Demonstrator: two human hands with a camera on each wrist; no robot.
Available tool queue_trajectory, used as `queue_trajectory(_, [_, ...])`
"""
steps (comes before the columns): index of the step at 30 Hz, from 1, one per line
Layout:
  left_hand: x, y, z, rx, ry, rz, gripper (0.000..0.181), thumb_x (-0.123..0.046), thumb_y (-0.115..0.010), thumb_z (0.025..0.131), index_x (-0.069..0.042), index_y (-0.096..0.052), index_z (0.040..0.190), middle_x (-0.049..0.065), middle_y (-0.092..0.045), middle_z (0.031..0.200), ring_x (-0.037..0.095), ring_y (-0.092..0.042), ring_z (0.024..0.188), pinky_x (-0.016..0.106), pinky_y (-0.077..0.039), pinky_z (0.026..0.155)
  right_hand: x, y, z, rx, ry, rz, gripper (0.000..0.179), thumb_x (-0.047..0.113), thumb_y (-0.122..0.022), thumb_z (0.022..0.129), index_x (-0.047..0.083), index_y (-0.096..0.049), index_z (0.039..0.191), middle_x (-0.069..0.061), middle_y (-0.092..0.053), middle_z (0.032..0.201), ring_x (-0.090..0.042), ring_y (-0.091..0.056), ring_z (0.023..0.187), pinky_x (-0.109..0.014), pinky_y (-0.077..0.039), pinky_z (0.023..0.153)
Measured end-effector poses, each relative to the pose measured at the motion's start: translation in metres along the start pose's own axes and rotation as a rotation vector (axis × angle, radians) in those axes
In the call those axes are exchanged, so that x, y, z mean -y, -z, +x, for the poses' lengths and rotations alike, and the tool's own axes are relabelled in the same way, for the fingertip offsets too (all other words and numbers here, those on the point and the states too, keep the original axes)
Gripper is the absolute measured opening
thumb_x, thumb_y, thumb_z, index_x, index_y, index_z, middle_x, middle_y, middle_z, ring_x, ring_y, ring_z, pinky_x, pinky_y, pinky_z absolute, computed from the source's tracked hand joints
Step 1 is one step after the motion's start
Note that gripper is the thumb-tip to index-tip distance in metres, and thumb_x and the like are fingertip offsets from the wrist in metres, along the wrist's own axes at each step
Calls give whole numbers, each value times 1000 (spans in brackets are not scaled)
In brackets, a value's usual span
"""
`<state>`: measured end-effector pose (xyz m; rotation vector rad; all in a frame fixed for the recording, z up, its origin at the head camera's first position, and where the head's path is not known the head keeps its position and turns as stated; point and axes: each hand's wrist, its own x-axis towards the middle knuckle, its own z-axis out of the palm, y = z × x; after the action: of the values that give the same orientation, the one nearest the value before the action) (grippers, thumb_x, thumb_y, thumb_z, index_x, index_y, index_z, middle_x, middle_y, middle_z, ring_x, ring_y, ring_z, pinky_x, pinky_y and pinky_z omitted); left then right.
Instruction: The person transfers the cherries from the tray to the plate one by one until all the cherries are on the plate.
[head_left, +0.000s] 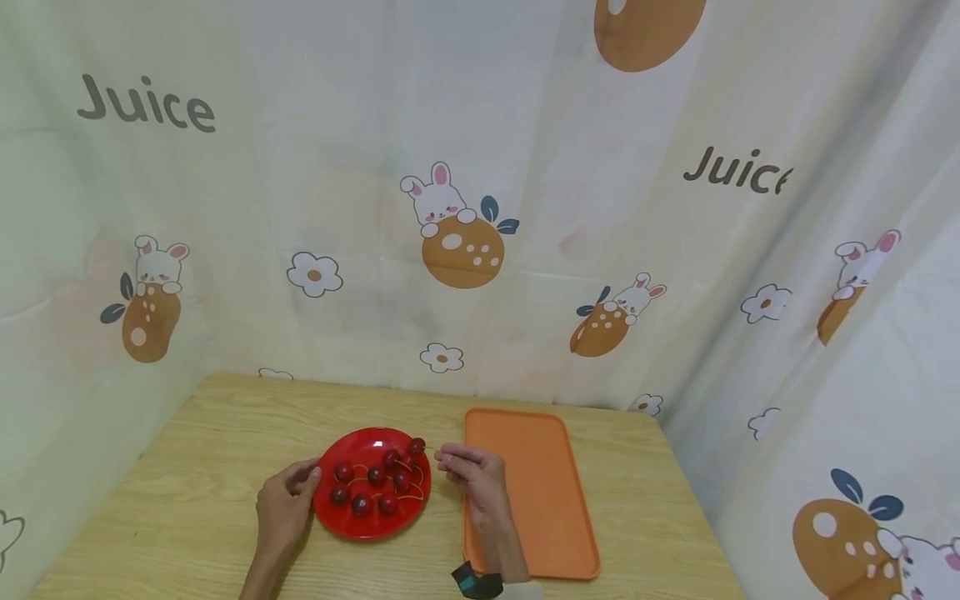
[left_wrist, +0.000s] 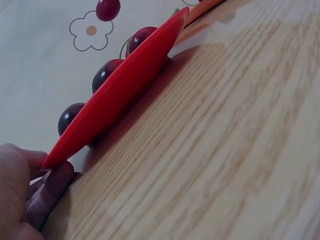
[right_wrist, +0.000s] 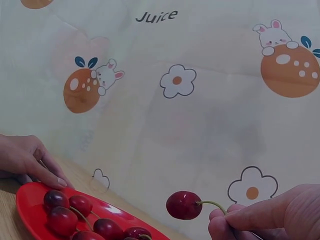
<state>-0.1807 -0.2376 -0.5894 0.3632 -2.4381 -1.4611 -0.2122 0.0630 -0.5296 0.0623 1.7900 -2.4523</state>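
Observation:
A red plate (head_left: pixel 367 528) bearing several dark red cherries (head_left: pixel 362 504) sits on the table. At its left rim my left hand (head_left: pixel 287 506) pinches the edge, thumb on top and fingers beneath, as the left wrist view shows the hand (left_wrist: pixel 20 192) on the rim. My right hand (head_left: pixel 480 483) pinches one cherry (right_wrist: pixel 183 205) by its thin green stem (right_wrist: pixel 214 203). That cherry hangs in the air above the plate's right side, apart from the others. In the right wrist view, the right hand (right_wrist: pixel 270 215) holds the stem's end between thumb and finger.
An orange tray (head_left: pixel 536 492) lies right of the plate, partly under my right forearm. The wooden table (head_left: pixel 247 417) ends at a printed curtain (head_left: pixel 360 200) behind and at both sides. A dark band (head_left: pixel 477 581) sits on the right wrist.

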Motion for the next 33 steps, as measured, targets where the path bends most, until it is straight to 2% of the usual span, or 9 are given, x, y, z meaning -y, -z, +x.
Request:
queue_trajectory(5, [0,0,-1,1,2,-2,31,-27,-60,102,-11,-68,127,13,-75,114,8,-66,80,18,-47,69,-3,-6,1,9,6,-15,35,2,-75,87,-16,-67,115,-18,-78,98,-13,-76,79,-22,-56,69])
queue_trajectory(10, [1,0,-1,1,-1,3,32,-28,-60,102,-10,-68,127,14,-74,115,7,-66,80,18,-47,68,-6,-12,2,17,-12,-10,35,2,-75,86,-16,-67,115,-12,-79,92,-11,-74,75,-23,-56,68])
queue_trajectory(17, [2,-1,0,-14,-9,4,30,-26,-61,101,-10,-69,126,13,-75,113,8,-66,79,18,-47,68,-9,-21,4,28,-30,-26,37,4,-77,86,-16,-66,116,-14,-79,95,-12,-75,76,-30,-59,77])
queue_trajectory(24, [1,0,-1,-9,-2,5,30,-25,-60,101,-10,-69,126,14,-75,113,8,-66,79,19,-47,68,-10,-30,5,22,-31,-81,32,6,-77,86,-11,-70,111,-16,-78,101,-23,-77,89,-36,-60,85])
queue_trajectory(28, [0,-1,0,-19,0,-2,29,-23,-62,101,-10,-70,125,15,-75,113,8,-66,79,19,-47,67,-10,-35,7,19,-26,-86,29,5,-77,85,-10,-71,110,-20,-78,102,-28,-77,93,-36,-59,86])
queue_trajectory(33, [1,-1,0,-19,0,1,29,-24,-61,101,-10,-69,125,15,-75,113,8,-66,79,19,-47,67,-10,-42,9,7,-20,-112,26,5,-77,86,-8,-73,108,-21,-77,102,-30,-77,91,-33,-60,83])
